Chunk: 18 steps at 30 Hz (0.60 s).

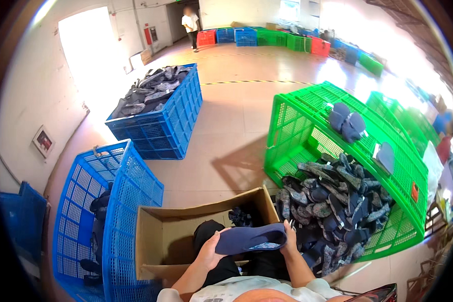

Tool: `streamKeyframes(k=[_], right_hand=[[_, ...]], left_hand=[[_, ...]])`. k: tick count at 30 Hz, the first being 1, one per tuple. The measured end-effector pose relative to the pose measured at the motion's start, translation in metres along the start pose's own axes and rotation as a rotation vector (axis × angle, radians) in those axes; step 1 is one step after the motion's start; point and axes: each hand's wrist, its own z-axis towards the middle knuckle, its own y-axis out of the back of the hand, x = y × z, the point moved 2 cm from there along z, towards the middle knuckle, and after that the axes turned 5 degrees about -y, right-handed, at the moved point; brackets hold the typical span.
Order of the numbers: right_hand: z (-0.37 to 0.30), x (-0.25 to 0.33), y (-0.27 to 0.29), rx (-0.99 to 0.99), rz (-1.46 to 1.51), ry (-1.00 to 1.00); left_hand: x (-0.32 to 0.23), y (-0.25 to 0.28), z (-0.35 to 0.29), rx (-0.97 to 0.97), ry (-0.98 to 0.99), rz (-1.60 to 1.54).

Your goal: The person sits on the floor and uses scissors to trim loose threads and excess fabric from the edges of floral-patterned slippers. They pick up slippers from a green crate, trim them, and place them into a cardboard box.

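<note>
Left hand [210, 254] and right hand [290, 242]: both are curled closed on a navy slipper [236, 240], which is held between them, lengthwise from side to side, in front of the body. The closed toe end is gripped by the left hand; the heel end is gripped by the right hand at the rim. The mouth is left uncovered, so that part of the patterned lining [266, 246] is exposed. For good handling, the soft body is best supported at both ends with light, even pressure; the rim should not be pulled hard, lest the heel be stretched, and the inside is best kept turned toward the eyes.

Beneath the slipper, an open carton [147, 246] is seen, in which a dark bundle [241, 217] of uncertain kind is contained. To the right, a green crate [314, 108] is tipped on its side, with mottled slippers [332, 201] heaped at its mouth and blue pieces [346, 122] laid on top. To the left, a blue crate [143, 176] is partly filled with dark items [99, 211]. Farther off, a second blue crate [178, 123] is heaped with grey pieces [153, 90]. Beyond the tiled floor [231, 121], coloured crates [272, 38] are ranged.
</note>
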Motion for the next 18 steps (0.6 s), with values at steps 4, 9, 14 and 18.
streamKeyframes(k=[4, 9, 14, 18], right_hand=[[-0.0060, 0.0031, -0.0032, -0.014, -0.030, 0.005], [-0.0068, 0.0065, 0.0013, 0.001, -0.039, 0.006], [-0.0068, 0.0069, -0.0011, -0.038, -0.037, -0.021], [-0.0043, 0.0055, 0.0001, -0.001, -0.035, -0.030]], left_hand=[[0.0039, 0.0104, 0.0043, 0.092, 0.013, 0.000], [0.0065, 0.0112, 0.0089, 0.102, 0.031, 0.025], [0.0017, 0.0064, 0.0056, 0.081, 0.032, 0.043], [0.0007, 0.0065, 0.0035, 0.065, 0.037, 0.043]])
